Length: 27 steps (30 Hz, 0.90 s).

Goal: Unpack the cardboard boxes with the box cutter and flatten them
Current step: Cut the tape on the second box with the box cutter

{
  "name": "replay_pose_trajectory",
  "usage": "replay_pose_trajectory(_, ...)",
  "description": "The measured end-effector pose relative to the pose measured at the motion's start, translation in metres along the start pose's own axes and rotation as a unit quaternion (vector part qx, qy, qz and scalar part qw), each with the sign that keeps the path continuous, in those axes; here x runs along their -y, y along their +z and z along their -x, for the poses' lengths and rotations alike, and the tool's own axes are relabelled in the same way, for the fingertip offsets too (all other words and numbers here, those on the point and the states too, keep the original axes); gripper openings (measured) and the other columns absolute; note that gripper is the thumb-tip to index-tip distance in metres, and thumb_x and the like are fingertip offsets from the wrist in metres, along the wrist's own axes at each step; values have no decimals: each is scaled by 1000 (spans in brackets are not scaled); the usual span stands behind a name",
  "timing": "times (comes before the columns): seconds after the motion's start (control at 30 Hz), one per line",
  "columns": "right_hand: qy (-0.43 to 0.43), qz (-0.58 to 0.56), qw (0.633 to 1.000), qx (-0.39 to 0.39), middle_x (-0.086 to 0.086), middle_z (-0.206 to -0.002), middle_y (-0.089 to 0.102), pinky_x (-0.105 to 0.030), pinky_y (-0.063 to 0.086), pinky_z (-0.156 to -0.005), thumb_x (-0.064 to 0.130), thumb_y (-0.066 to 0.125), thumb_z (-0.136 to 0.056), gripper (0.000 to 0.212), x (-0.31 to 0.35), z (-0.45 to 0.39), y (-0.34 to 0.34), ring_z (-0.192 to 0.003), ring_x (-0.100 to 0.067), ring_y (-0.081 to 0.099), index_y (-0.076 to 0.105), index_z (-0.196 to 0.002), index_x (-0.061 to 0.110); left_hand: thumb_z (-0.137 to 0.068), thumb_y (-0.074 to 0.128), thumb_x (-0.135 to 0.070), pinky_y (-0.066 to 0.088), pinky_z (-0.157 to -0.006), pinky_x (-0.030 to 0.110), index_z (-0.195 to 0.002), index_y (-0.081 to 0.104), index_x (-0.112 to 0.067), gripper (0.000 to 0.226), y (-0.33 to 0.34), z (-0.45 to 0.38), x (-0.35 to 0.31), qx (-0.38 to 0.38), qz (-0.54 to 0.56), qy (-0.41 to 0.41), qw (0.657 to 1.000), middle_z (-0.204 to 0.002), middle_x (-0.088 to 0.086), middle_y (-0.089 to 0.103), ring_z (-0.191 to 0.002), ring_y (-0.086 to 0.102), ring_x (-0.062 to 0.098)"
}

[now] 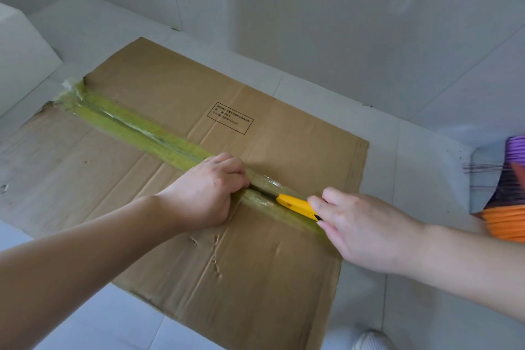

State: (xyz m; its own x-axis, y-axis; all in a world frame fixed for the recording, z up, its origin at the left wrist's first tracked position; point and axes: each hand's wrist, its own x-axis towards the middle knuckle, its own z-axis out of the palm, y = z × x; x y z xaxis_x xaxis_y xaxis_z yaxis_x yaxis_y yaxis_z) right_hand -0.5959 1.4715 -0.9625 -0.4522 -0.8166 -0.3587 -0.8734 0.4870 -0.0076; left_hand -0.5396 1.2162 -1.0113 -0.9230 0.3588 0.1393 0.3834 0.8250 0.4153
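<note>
One cardboard box [159, 179] on pale tiled floor [412, 150] (glossy walls), left hand [207, 193] fisted on tape, right hand [360, 224] gripping box cutter [295, 204].

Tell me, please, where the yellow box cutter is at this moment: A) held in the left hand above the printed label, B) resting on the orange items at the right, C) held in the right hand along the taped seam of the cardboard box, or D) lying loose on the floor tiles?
C: the right hand grips the yellow box cutter on the taped seam of the cardboard box.
</note>
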Motion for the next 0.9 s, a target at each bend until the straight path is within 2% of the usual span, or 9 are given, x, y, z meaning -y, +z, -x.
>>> replay_pose_trajectory(0.1,4,31,999,8,3,-90,38,-25,32,-54,32,34,-99,30,0,6,-1,-58,-13,32,47,-122,18,-62,25,-3,54,-71,40,-86,71,2,52,1,-1,0,-4,-5,4,1000,-84,15,64,-75,59,34)
replay_pose_trajectory(0.2,-13,13,998,-54,2,-71,49,-23,34,-37,23,71,-79,22,0,14,-5,-53,-12,20,67,-97,11,-62,25,-4,54,-70,41,-86,71,2,52,4,-2,-2,-7,-8,7,1000,-84,15,63,-75,59,34)
replay_pose_trajectory(0.23,-11,10,998,-56,1,-72,51,-24,35,-37,22,71,-79,22,-1,17,-4,-53,-13,20,67,-98,11,-62,25,-4,54,-70,42,-86,71,2,53,5,-2,-3,-7,-9,7,1000,-84,15,63,-76,59,35)
replay_pose_trajectory(0.33,31,25,999,-19,2,-96,43,-28,41,-55,32,34,-98,32,-6,24,5,-61,-18,40,48,-125,19,-63,24,-5,54,-71,43,-88,71,2,53,10,-3,-7,-14,-10,5,1000,-85,15,63,-77,58,35)
replay_pose_trajectory(0.4,41,13,999,-19,2,-100,40,-31,45,-62,34,25,-100,36,-8,31,11,-70,-21,50,41,-129,22,-63,25,-5,54,-71,43,-87,71,2,53,11,-5,-10,-18,-13,8,1000,-85,15,63,-76,58,35)
replay_pose_trajectory(0.47,51,-20,998,-21,2,-97,40,-35,47,-61,33,28,-99,36,-6,37,11,-69,-23,53,43,-129,20,-63,24,-5,54,-71,43,-87,71,2,53,13,-5,-12,-13,-16,10,1000,-84,15,62,-76,57,35)
replay_pose_trajectory(0.6,41,-18,998,-37,-3,-86,46,-38,48,-46,24,47,-94,29,-9,42,10,-55,-28,51,58,-119,12,-62,24,-6,53,-71,44,-86,70,2,53,13,-8,-15,-17,-11,12,1000,-84,16,62,-76,58,36)
replay_pose_trajectory(0.77,48,-43,996,-54,-6,-85,51,-41,47,-43,19,57,-90,32,-15,56,16,-52,-31,52,60,-121,10,-62,25,-4,53,-71,44,-85,70,3,51,21,-13,-26,-12,-9,25,1000,-83,17,62,-76,58,36)
replay_pose_trajectory(0.9,56,-64,994,-62,-8,-88,54,-42,49,-47,20,57,-91,33,-21,66,19,-56,-33,54,60,-122,10,-60,28,0,53,-71,44,-84,69,4,48,25,-19,-38,-7,-1,37,999,-83,17,62,-76,58,37)
